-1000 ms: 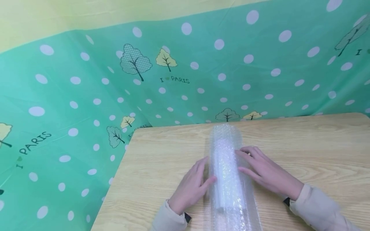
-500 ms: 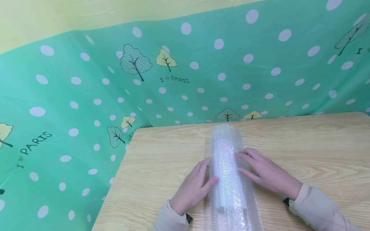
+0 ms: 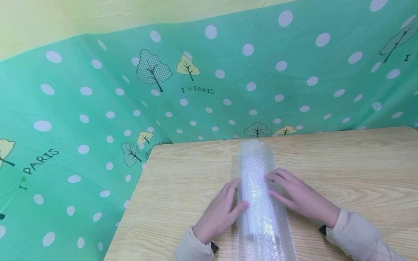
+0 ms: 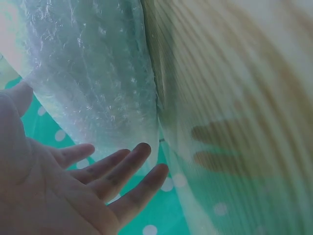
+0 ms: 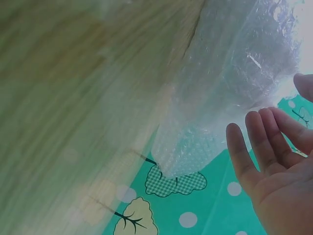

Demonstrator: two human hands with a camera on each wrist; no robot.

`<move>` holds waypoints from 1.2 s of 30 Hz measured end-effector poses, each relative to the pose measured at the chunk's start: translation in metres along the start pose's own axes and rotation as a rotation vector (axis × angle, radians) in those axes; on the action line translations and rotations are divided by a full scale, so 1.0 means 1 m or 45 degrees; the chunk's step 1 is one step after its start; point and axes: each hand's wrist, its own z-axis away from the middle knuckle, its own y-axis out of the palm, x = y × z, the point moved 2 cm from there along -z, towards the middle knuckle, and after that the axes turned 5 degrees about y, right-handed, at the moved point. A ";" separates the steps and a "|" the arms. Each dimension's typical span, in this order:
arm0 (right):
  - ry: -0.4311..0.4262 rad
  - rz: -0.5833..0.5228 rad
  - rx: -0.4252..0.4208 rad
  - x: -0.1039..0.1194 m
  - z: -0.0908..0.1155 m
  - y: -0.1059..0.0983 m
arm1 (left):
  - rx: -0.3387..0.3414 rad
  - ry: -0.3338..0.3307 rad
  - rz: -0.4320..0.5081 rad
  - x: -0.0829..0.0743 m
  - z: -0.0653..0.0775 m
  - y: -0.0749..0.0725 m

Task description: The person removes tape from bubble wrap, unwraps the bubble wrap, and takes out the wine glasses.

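A long bundle of clear bubble wrap [image 3: 258, 195] lies lengthwise on the wooden table, with something white showing inside it. What the white thing is stays hidden under the layers. On its left side my left hand [image 3: 219, 210] has its thumb on the wrap and its fingertips at the edge. Those fingers are spread and fairly straight in the left wrist view, beside the wrap [image 4: 93, 73]. From the other side my right hand [image 3: 302, 197] touches the bundle with its fingertips. The right wrist view shows its fingers [image 5: 264, 142] extended along the wrap [image 5: 220, 88].
Pale wood grain covers the table [image 3: 365, 159], whose far edge runs just beyond the bundle's far end. A green dotted cloth [image 3: 202, 54] with printed trees hangs behind the table and along its left side. Loose wrap extends past the white thing at both ends.
My left hand has shifted slightly right, its thumb further onto the wrap. The right hand has slid a little toward the near side. The bundle has stayed about where it was.
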 end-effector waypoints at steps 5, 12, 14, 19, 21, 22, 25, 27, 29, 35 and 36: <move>-0.006 -0.011 -0.019 0.002 0.000 0.001 | 0.000 0.028 -0.015 -0.001 0.000 0.001; 0.012 -0.020 -0.019 0.004 0.001 0.001 | 0.002 0.046 0.002 -0.001 0.001 0.002; 0.013 -0.023 -0.020 0.005 0.001 0.000 | 0.007 0.041 0.027 -0.001 0.001 0.003; 0.009 -0.023 -0.030 0.006 0.001 0.000 | 0.012 0.030 0.097 -0.001 0.000 0.003; 0.008 -0.028 -0.033 0.006 0.001 0.000 | 0.016 0.025 0.122 -0.001 0.000 0.003; 0.009 -0.032 -0.034 0.006 0.001 0.000 | 0.018 0.019 0.133 -0.002 0.000 0.002; 0.010 -0.047 -0.034 0.007 0.001 0.000 | 0.030 -0.003 0.170 -0.002 0.000 0.002; 0.010 -0.060 -0.034 0.007 0.001 -0.001 | 0.041 -0.021 0.197 -0.002 0.000 0.002; 0.008 -0.073 -0.035 0.008 0.001 -0.001 | 0.047 -0.039 0.226 -0.002 0.001 0.002; -0.009 -0.086 -0.050 0.008 0.001 -0.001 | 0.052 -0.057 0.288 -0.003 0.001 0.001; -0.010 -0.080 -0.056 0.007 0.001 -0.001 | 0.050 -0.057 0.293 -0.003 0.001 0.002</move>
